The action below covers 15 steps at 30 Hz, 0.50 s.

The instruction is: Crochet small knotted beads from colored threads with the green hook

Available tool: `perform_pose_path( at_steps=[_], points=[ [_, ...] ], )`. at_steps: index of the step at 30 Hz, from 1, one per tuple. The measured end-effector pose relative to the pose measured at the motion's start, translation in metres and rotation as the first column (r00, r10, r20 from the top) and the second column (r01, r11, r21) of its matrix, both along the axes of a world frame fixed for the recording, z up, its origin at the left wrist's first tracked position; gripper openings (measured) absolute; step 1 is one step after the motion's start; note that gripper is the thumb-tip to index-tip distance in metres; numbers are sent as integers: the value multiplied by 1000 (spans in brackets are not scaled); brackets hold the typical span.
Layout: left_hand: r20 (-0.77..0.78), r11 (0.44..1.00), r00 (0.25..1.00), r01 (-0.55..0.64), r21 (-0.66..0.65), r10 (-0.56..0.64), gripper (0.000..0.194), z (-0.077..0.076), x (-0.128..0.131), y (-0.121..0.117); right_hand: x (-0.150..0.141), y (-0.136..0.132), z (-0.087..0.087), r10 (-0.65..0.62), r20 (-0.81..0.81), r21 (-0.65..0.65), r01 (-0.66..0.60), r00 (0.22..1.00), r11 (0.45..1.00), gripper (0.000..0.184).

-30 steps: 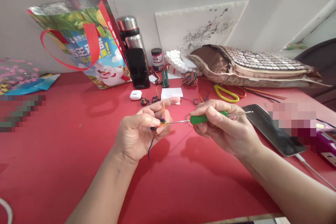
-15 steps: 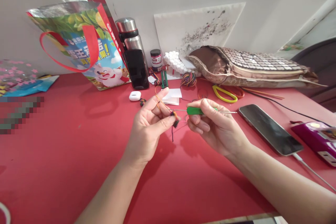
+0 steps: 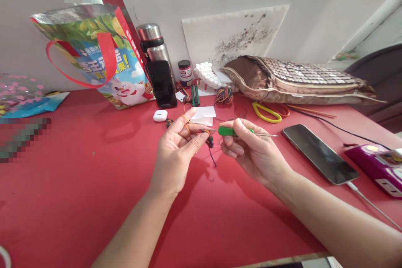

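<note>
My left hand [image 3: 173,150] pinches a small dark, multicoloured crochet piece [image 3: 210,139] between thumb and fingers. A yarn strand runs over its raised index finger, and a dark tail hangs below the piece. My right hand [image 3: 251,148] grips the green handle of a double-ended crochet hook [image 3: 232,131]. One metal end points left and reaches the yarn at my left fingers; the other sticks out to the right. Whether the tip is inside a stitch is too small to tell. Behind the hands lies a multicoloured yarn ball [image 3: 224,96].
Yellow-handled scissors [image 3: 266,112], a charging phone [image 3: 320,153] and a purple power strip [image 3: 373,167] lie right. Behind stand an upright phone [image 3: 162,83], a steel flask [image 3: 153,42], a dark-lidded jar [image 3: 185,73] and a printed bag [image 3: 103,63]. A white earbud case [image 3: 160,115] sits left of the paper [image 3: 203,115].
The crochet hook has moved left, its left end now among the yarn at my left fingers. The crochet piece has turned slightly, and its tail swings to the right.
</note>
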State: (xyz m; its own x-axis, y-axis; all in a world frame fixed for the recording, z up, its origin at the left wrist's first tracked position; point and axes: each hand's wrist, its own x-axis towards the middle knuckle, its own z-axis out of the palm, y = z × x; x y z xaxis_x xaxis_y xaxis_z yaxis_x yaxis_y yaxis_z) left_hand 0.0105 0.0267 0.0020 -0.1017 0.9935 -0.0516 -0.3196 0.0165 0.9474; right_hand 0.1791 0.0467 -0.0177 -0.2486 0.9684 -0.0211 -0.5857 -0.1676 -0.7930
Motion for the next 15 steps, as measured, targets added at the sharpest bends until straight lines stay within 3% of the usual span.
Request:
perform_pose_path(
  at_steps=[5, 11, 15],
  points=[
    [-7, 999, 999, -33, -42, 33, 83, -2, 5, 1, -2, -3, -4, -19, 19, 88, 18, 1000, 996, 27],
    [-165, 989, 975, -144, 31, 148, 75, -4, 17, -6, -5, -8, -11, -140, 209, 296, 74, 968, 952, 27],
    [-143, 993, 985, -81, 81, 92, 76, -7, 28, -12, -14, -15, -16, -296, 298, 418, 155, 908, 895, 27]
  ],
)
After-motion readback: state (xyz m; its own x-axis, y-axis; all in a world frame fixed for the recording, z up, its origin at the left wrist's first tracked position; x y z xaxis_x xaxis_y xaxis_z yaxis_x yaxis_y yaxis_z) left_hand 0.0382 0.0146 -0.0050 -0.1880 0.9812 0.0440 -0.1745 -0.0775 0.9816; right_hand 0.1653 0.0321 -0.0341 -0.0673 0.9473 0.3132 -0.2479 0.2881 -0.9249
